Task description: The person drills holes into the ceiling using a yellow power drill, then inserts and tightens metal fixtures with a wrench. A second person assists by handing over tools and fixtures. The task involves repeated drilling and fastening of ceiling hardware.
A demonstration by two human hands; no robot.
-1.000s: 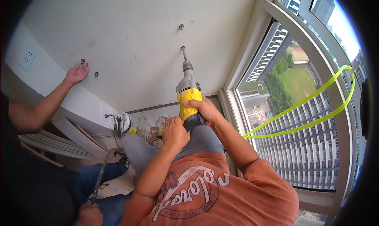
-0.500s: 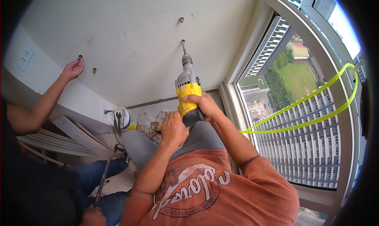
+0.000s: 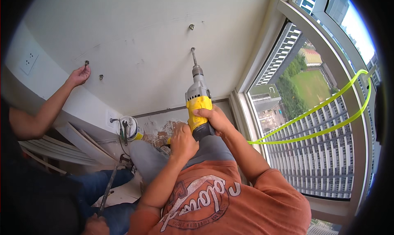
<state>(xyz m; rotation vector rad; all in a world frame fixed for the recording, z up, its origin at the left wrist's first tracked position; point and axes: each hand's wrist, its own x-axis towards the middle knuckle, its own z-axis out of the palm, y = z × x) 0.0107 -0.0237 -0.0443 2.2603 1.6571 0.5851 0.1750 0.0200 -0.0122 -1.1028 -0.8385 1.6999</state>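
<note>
A yellow, grey and black power drill (image 3: pixel 198 108) points away from me at the white wall. Its long bit (image 3: pixel 194 56) meets the wall at a dark hole, just below a metal anchor bolt (image 3: pixel 191 27). My right hand (image 3: pixel 215 118) is wrapped over the right side of the drill's yellow body, thumb on top. At the rear left of the drill my left hand (image 3: pixel 184 142) is closed on it; the part inside its fingers is mostly hidden.
On the left, another person's hand (image 3: pixel 79 75) touches a wall bolt (image 3: pixel 86 63); a second bolt (image 3: pixel 101 77) sits nearby. Their other hand holds a long bar (image 3: pixel 107 190). A white bucket (image 3: pixel 130 127) with tools, a window (image 3: pixel 303 112) and a neon-yellow strap (image 3: pixel 349 85) surround me.
The view has shifted slightly, so wall, drill and hands all appear a little lower. Both my hands keep their hold, and the bit stays at the same spot on the wall.
</note>
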